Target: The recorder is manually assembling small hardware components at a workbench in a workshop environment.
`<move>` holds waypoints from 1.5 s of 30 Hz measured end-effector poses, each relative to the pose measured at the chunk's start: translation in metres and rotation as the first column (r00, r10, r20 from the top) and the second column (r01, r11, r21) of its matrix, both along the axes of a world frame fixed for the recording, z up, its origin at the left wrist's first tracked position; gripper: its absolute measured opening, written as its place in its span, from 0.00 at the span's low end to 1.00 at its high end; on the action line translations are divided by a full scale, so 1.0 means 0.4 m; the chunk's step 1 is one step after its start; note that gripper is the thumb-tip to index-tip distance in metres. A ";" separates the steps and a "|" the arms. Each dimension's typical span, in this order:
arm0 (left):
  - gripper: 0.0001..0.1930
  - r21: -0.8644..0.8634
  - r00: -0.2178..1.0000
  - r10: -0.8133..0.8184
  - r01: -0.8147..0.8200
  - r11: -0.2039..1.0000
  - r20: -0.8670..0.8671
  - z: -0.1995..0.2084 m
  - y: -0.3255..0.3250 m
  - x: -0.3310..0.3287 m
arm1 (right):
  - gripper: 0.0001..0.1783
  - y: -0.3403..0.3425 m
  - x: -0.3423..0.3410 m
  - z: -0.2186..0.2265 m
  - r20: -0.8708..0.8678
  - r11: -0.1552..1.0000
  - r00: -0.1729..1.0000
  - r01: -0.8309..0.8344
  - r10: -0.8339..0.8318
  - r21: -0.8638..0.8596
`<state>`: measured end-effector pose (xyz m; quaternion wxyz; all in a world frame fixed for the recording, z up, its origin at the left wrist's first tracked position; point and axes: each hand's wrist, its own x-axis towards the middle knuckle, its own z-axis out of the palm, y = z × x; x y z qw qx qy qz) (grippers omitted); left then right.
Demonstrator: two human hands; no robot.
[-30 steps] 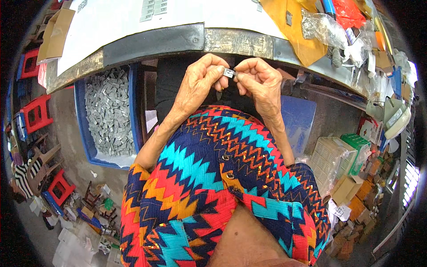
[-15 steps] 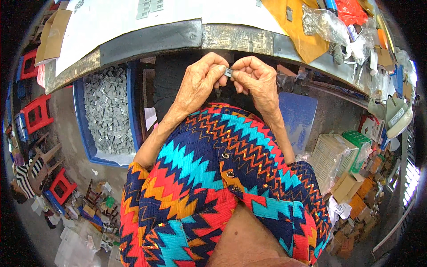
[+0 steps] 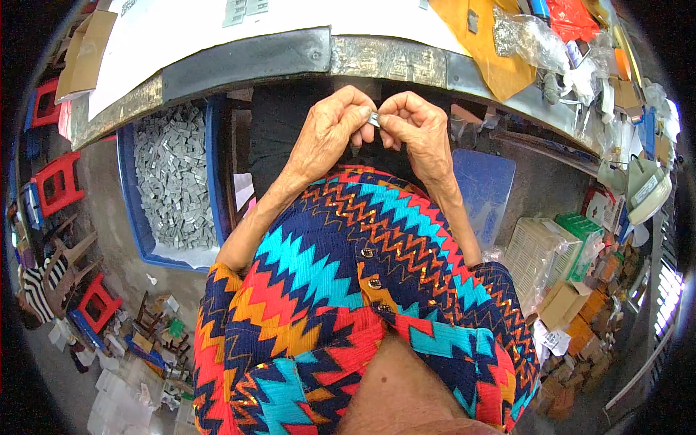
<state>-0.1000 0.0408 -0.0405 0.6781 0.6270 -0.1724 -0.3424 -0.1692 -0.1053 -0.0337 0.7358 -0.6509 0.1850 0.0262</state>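
Just below the table's front edge, a small grey metal piece (image 3: 374,119) is pinched between both hands. My left hand (image 3: 330,130) grips its left side with thumb and forefinger, the other fingers curled. On its right side, the thumb and forefinger of my right hand (image 3: 419,130) close on it. The fingertips cover most of the piece, so its full shape is hidden. To the left stands a blue bin (image 3: 136,210) heaped with similar small grey pieces (image 3: 174,174). A few grey pieces (image 3: 245,9) lie in rows on the white sheet (image 3: 181,36) covering the table.
The table's worn front edge (image 3: 388,61) runs across ahead of my hands. Yellow paper (image 3: 489,61), clear plastic bags and a red bag (image 3: 571,20) crowd its right end. A blue stool top (image 3: 482,192) is at the right; red stools (image 3: 59,183) stand far left.
Both hands stay in nearly the same place, still pinching the small grey piece, which has tilted slightly. The view has shifted a little.
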 end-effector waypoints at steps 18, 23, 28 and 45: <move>0.09 0.081 0.962 -0.032 0.010 0.997 0.273 0.012 -0.001 -0.007 | 0.01 -0.006 -0.006 0.012 0.100 0.992 0.993 0.078 -0.068 -0.100; 0.09 0.120 0.872 -0.041 -0.020 0.993 0.487 0.043 -0.006 0.000 | 0.01 -0.013 -0.001 0.035 0.123 0.989 0.991 0.074 -0.059 -0.128; 0.10 0.101 0.693 -0.043 -0.042 0.994 0.719 0.048 -0.006 0.018 | 0.02 -0.024 0.011 0.045 0.135 0.992 0.990 0.064 -0.049 -0.113; 0.10 0.066 0.531 0.015 -0.134 0.989 0.847 0.107 0.002 0.138 | 0.05 -0.038 0.145 0.112 0.201 0.986 0.974 -0.073 0.102 -0.147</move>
